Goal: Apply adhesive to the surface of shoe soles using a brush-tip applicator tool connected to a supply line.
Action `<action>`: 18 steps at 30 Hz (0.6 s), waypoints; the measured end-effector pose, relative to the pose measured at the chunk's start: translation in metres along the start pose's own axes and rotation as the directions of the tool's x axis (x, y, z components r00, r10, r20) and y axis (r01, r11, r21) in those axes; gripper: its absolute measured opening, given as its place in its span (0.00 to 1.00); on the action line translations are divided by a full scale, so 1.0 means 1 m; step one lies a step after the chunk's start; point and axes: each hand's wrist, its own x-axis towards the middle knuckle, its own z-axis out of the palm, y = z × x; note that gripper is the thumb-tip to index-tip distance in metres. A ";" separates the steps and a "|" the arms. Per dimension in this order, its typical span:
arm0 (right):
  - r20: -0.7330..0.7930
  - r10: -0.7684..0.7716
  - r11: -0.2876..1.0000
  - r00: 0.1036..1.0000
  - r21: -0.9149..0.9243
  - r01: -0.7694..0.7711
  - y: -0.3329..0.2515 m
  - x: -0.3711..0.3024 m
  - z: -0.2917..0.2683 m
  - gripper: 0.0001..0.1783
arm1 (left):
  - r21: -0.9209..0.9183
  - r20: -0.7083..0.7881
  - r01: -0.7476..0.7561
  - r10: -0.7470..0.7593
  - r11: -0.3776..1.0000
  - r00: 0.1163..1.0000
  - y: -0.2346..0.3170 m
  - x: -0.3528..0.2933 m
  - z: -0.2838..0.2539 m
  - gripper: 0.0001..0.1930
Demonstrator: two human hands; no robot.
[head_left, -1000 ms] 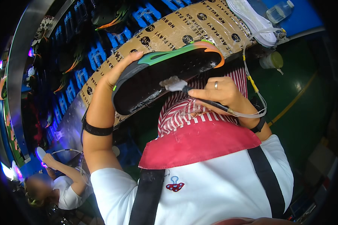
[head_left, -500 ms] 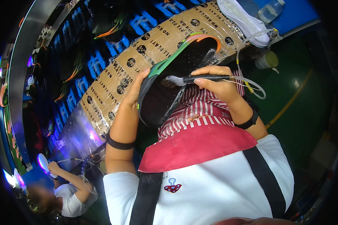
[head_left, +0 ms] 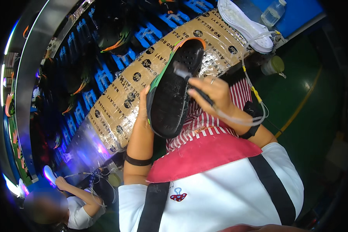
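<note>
A black shoe sole (head_left: 168,102) with a green and orange rim is held up before my apron, its broad black face toward me and its orange end pointing away. My left hand (head_left: 144,103) grips its left edge, the fingers mostly hidden behind it. In my right hand (head_left: 214,92) is a black-handled brush (head_left: 181,72) with pale bristles, fed by a clear tube (head_left: 236,120). The bristles are over the far half of the sole and look slightly blurred; they seem to touch it. Wet streaks shine on the black face.
Beyond the sole lies a bench padded with taped brown cardboard (head_left: 137,77). A conveyor with blue racks (head_left: 147,34) carries more soles. At the far right are a white sole (head_left: 245,25), a clear bottle (head_left: 273,13) and a hanging jar (head_left: 273,65). Another person (head_left: 79,205) works at lower left.
The sole has turned so its black face shows more fully. My right hand has tilted the brush, its bristles shifting toward the orange end.
</note>
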 end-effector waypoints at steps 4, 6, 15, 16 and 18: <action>0.228 -0.018 0.992 0.974 0.124 -0.011 -0.011 0.003 -0.004 0.12 | -0.141 0.062 -0.029 0.038 0.990 0.997 -0.003 0.002 -0.001 0.34; 0.154 0.014 0.962 0.988 0.269 -0.055 -0.008 0.006 -0.005 0.12 | -0.173 0.060 -0.041 0.052 0.984 0.997 -0.003 0.001 0.000 0.35; -0.081 0.543 0.739 0.836 0.519 -0.430 0.024 0.009 -0.048 0.13 | 0.170 -0.161 -0.605 0.628 0.778 0.762 -0.009 -0.033 0.006 0.40; -0.065 0.564 0.726 0.823 0.514 -0.457 0.025 0.006 -0.051 0.13 | 0.222 -0.144 -0.690 0.723 0.689 0.676 -0.012 -0.035 0.008 0.41; -0.025 0.585 0.702 0.811 0.517 -0.490 0.020 0.009 -0.054 0.13 | 0.395 -0.094 -0.783 0.869 0.481 0.486 -0.012 -0.041 0.013 0.45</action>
